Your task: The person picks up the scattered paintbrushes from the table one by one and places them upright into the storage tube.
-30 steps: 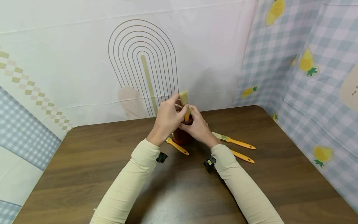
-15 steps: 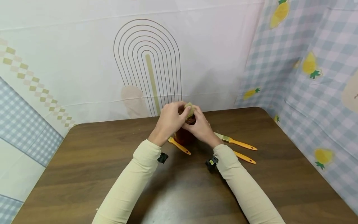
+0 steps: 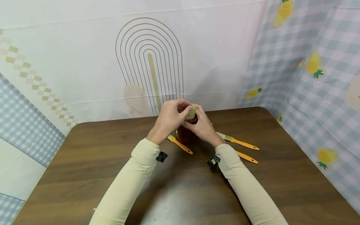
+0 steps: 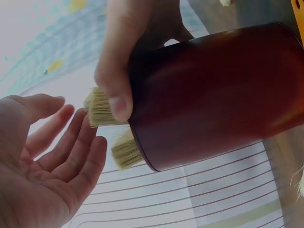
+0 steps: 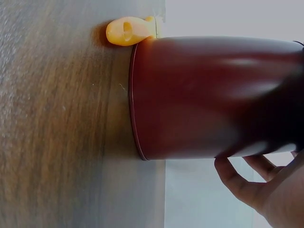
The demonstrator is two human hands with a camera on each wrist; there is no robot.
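Observation:
A dark red cylindrical pot (image 3: 184, 135) stands on the table with its mouth up. My right hand (image 3: 204, 126) grips it near the rim; in the left wrist view the thumb lies over the pot's (image 4: 213, 95) edge. Pale bristles of one paintbrush (image 4: 100, 108) stick out of the mouth close to that thumb, and a second paintbrush (image 4: 126, 151) shows beside it; their handles are hidden inside. At the first brush's bristles are the fingertips of my left hand (image 4: 52, 161), its fingers loosely extended and the thumb apart.
One yellow-handled paintbrush (image 3: 182, 146) lies just left of the pot. To the right lie another paintbrush (image 3: 242, 143) and a further yellow handle (image 3: 247, 157), partly behind the right forearm. A patterned cloth wall (image 3: 219, 56) rises behind the table (image 3: 98, 162).
The paintbrush in the left hand has gone down into the pot until mainly its bristles show. The left fingers have loosened from it. The right hand keeps its hold on the pot.

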